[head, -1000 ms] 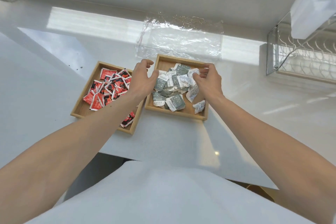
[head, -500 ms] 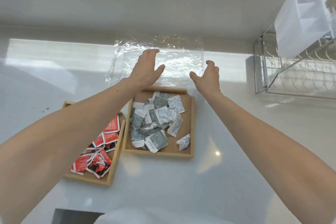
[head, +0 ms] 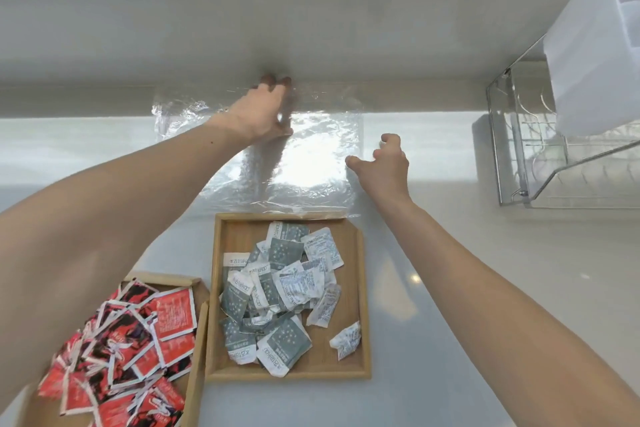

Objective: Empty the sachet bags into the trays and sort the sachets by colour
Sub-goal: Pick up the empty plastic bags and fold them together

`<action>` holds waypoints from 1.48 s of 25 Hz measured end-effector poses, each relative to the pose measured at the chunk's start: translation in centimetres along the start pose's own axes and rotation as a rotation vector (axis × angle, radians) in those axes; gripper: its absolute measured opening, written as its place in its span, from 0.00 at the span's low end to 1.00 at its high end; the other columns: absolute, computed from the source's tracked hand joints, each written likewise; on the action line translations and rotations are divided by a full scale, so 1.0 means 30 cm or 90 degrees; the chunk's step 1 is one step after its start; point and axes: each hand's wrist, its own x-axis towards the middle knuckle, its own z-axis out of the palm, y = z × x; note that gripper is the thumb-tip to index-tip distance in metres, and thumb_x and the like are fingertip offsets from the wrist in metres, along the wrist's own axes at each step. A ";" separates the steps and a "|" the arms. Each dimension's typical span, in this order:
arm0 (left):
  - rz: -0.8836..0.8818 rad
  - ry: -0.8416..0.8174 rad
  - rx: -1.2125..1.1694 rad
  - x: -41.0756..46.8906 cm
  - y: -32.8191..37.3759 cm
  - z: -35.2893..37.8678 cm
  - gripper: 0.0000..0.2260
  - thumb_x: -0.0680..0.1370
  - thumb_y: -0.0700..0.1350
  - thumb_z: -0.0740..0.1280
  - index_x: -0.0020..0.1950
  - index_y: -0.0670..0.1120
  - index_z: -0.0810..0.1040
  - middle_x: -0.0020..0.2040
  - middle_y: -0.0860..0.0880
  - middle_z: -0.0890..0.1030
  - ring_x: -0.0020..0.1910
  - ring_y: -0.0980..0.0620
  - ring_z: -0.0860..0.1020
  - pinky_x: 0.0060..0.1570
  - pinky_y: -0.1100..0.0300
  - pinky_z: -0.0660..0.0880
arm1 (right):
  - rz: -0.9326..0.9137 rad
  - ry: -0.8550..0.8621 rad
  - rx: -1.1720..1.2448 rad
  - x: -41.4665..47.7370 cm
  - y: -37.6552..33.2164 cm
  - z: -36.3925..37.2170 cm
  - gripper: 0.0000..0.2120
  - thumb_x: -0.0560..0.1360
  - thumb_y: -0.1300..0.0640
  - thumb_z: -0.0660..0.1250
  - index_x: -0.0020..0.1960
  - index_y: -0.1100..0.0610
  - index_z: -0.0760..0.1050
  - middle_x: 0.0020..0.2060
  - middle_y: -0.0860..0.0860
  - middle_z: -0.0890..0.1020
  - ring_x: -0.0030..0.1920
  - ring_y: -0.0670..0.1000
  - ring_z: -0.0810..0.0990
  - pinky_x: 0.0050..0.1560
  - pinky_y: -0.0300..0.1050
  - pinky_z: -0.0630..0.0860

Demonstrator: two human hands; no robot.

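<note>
Head view: left hand presses spread fingers on the clear crinkled plastic bag, fingertips blurred; right hand hovers half-curled, holding nothing.

I count 2 wooden trays, 1 heap of red sachets, 1 heap of grey-green sachets too overlapped to number singly, 1 clear plastic bag, 1 dish rack, and 2 hands.
</note>
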 end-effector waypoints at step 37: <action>0.088 0.170 -0.542 -1.086 0.018 -0.484 0.08 0.83 0.43 0.61 0.48 0.42 0.76 0.42 0.50 0.85 0.41 0.52 0.85 0.44 0.57 0.79 | -0.421 -0.258 0.099 -0.715 -0.441 -0.613 0.17 0.74 0.51 0.72 0.57 0.60 0.78 0.48 0.57 0.86 0.49 0.57 0.86 0.51 0.48 0.82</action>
